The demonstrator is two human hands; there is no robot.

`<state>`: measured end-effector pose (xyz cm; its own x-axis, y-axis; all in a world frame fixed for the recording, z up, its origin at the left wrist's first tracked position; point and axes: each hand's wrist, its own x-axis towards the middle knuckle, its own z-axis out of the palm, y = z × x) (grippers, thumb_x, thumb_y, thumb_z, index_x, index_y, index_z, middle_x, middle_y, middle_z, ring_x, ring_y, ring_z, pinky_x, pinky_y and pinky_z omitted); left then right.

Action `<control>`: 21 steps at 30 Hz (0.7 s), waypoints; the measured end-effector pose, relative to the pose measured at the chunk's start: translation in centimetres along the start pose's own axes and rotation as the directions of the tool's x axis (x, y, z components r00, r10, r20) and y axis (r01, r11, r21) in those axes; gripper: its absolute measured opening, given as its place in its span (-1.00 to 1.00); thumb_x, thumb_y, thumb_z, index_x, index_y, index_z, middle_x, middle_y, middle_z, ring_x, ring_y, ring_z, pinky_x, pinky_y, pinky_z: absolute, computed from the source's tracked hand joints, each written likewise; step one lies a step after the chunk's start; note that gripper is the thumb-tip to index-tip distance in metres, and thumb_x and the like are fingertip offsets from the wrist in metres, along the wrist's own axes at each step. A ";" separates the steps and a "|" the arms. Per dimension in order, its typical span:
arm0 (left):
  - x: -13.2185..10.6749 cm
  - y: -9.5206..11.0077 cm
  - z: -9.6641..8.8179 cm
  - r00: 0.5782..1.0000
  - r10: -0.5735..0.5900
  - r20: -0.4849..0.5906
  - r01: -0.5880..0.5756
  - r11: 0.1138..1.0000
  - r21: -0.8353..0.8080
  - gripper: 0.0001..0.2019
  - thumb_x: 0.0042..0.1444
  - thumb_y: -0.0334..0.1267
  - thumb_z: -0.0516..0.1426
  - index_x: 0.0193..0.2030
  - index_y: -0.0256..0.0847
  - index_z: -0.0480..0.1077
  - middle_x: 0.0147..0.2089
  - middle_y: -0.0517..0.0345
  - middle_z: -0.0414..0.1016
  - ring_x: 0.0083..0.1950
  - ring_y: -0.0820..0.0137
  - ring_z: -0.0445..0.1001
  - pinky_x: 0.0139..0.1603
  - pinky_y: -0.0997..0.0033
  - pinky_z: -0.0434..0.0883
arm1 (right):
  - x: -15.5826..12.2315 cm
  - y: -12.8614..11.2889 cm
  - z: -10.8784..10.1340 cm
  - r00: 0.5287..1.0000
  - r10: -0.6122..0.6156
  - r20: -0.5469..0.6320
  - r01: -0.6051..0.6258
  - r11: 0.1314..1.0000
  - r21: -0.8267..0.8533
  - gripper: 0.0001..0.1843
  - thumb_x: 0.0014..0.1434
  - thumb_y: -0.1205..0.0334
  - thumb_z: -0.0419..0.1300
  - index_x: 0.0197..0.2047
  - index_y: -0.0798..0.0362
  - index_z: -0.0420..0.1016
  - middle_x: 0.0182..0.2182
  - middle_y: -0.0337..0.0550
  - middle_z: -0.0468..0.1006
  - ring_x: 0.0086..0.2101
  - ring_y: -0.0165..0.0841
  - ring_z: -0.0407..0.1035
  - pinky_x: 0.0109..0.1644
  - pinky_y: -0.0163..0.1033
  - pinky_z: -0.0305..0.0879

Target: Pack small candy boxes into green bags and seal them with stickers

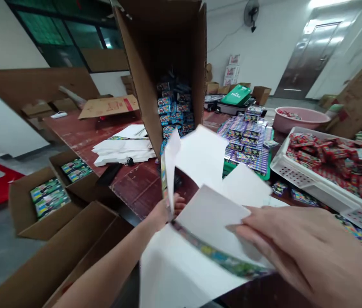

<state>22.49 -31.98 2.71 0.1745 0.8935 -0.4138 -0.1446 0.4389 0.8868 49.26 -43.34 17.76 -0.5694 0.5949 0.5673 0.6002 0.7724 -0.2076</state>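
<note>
Red table bears the tall corrugated carton; at its near edge sits the white box blank. Your left hand grips the blank's upright far panel, your right hand pins a flap, fingers seemingly flat; keep the creases square as you fold.

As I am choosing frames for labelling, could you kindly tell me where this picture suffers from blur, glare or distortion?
In the head view the right hand and the white folded cardboard sheet it touches are softly blurred; also in the head view, ceiling light glares off the grey metal door, and the wide lens tilts the tall brown cardboard box.
</note>
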 end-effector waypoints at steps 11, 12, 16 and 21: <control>-1.1 -3.7 -0.9 0.989 -0.145 -0.017 0.140 0.972 -0.189 -0.45 0.19 0.01 0.23 0.26 -0.08 0.26 -0.03 -0.03 0.58 -0.37 0.35 0.61 -0.34 0.37 0.53 | 0.6 -0.8 12.9 0.826 -0.045 0.562 -0.038 0.990 0.135 -0.77 0.41 0.10 0.06 -0.19 -0.06 0.51 -0.45 -0.32 0.65 -0.55 -0.35 0.45 -0.50 -0.25 0.08; -1.4 -4.1 -1.4 0.993 -0.116 -0.002 0.113 0.972 -0.206 -0.44 0.19 0.05 0.23 0.27 -0.05 0.26 -0.04 0.00 0.58 -0.37 0.34 0.61 -0.34 0.36 0.52 | 0.3 -0.5 13.1 0.812 -0.010 0.584 -0.104 0.981 0.162 -0.75 0.42 0.09 0.06 -0.22 -0.08 0.52 -0.46 -0.34 0.64 -0.53 -0.36 0.46 -0.48 -0.26 0.07; -2.7 -4.6 -2.4 0.978 0.015 0.206 0.029 0.978 -0.208 -0.44 0.18 0.09 0.23 0.23 -0.10 0.32 -0.21 0.09 0.57 -0.59 0.49 0.40 -0.55 0.45 0.36 | -0.7 0.9 13.8 0.752 0.048 0.658 -0.281 0.926 0.253 -0.79 0.37 0.09 0.12 -0.24 -0.12 0.56 -0.46 -0.36 0.61 -0.46 -0.36 0.48 -0.41 -0.29 0.08; -3.6 -4.7 -3.6 0.994 0.077 0.077 -0.050 0.952 -0.301 -0.43 0.09 -0.12 0.30 0.25 -0.02 0.32 -0.16 0.14 0.56 -0.48 0.52 0.38 -0.45 0.50 0.38 | -1.8 2.1 16.3 0.690 0.216 0.691 -0.391 0.915 0.104 -0.71 0.42 0.09 0.03 -0.19 -0.06 0.55 -0.43 -0.25 0.64 -0.39 -0.26 0.51 -0.36 -0.24 0.18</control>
<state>19.07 -36.92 -0.71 0.2372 0.9145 -0.3277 -0.4391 0.4018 0.8036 42.39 -39.18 3.27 -0.6514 0.7308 -0.2041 0.7128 0.4973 -0.4946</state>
